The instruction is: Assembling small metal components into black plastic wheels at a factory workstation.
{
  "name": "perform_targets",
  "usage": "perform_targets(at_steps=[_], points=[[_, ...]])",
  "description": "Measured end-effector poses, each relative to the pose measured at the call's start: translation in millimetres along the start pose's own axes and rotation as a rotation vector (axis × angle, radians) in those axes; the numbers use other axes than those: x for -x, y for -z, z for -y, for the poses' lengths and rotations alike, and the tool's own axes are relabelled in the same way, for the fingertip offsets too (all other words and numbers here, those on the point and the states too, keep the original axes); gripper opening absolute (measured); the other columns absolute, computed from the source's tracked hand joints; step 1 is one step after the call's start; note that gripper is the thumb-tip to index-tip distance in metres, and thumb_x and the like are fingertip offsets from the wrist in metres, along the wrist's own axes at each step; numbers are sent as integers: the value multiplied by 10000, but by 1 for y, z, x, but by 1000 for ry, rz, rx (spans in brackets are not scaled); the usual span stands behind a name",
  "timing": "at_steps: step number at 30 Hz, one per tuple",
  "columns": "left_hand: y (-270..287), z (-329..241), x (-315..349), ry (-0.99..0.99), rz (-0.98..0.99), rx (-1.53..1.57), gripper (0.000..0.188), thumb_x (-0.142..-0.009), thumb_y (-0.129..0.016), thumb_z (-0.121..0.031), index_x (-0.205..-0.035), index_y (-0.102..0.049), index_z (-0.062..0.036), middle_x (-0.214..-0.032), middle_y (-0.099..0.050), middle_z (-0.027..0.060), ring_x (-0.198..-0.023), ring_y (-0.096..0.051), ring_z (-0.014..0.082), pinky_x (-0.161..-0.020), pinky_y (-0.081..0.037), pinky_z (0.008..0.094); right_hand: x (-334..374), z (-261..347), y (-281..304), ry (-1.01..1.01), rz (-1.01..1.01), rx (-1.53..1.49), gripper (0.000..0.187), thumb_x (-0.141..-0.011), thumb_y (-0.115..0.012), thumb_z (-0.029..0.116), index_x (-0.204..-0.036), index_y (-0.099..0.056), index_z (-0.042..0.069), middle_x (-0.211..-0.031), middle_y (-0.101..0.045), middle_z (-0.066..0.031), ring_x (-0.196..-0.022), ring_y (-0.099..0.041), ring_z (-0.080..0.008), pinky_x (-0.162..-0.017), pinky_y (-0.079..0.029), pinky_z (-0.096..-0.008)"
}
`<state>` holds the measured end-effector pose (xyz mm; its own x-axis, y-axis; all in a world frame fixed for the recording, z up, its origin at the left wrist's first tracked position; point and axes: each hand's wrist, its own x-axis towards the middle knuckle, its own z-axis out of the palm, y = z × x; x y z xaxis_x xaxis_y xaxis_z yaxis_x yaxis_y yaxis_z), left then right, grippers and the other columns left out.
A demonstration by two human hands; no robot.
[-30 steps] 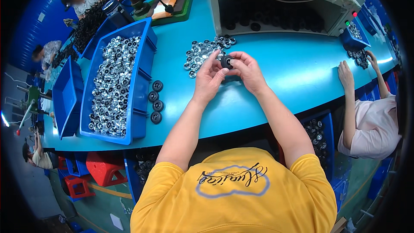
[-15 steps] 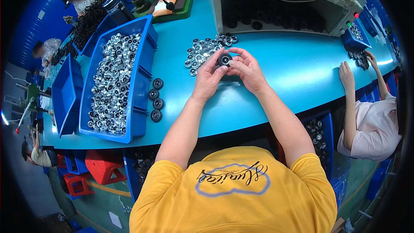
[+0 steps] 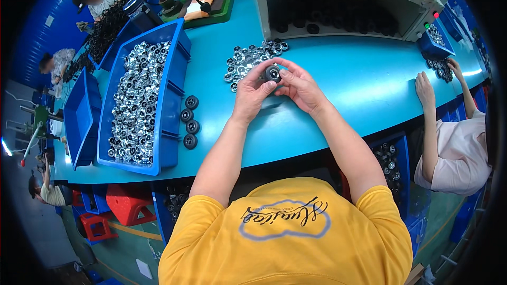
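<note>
Both hands hold one small black wheel (image 3: 272,74) with a silvery centre above the table. My left hand (image 3: 250,95) curls round its left side, the fingers partly hidden behind it. From the other side my right hand (image 3: 301,88) grips it, thumb against the near face and fingers bent behind. Just beyond the hands lies a loose pile of shiny chrome hubs (image 3: 240,64) with dark centres. Left of my left forearm, several black wheels (image 3: 191,126) stand in a short row on the blue-green table (image 3: 227,137).
A large blue bin (image 3: 168,150) full of chrome hubs stands at the left, with another blue bin (image 3: 79,121) beyond it. A pale open-fronted box (image 3: 338,39) holding dark wheels sits at the back. At the right, a co-worker's hands (image 3: 425,91) rest near more wheels.
The black wheel has tilted between my fingers, so more of its side shows. My hands have shifted only slightly, staying in the same spot.
</note>
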<state>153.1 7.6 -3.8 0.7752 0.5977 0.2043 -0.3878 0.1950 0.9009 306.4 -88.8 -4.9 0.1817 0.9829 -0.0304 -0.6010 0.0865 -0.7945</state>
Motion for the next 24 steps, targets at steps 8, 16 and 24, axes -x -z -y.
perform_targets(at_steps=[8,16,24], points=[[4,8,-2,-4,51,6,566,-834,-844,-227,-1318,-606,-56,-1255,-649,58,-1150,-619,172,-1024,-505,348,-1,-5,12,-130,50,-139,569,-984,-677,314,-1456,-474,67,-1116,-676,-35,-957,-660,-120,-781,-576,-284],[12,8,-3,-70,-25,78,582,-929,-717,-393,-1331,-563,-1,-1215,-662,95,-1113,-644,212,-978,-544,372,3,4,-7,28,-53,90,579,-987,-656,386,-1431,-493,50,-1047,-692,-60,-910,-661,-128,-729,-565,-280],[44,-63,-5,-253,-316,-394,507,-951,-695,-306,-1327,-545,-2,-1031,-621,100,-925,-648,233,-835,-574,387,-5,14,4,214,-305,379,512,-1006,-638,379,-1367,-538,31,-951,-679,-71,-776,-632,-116,-607,-536,-251]])
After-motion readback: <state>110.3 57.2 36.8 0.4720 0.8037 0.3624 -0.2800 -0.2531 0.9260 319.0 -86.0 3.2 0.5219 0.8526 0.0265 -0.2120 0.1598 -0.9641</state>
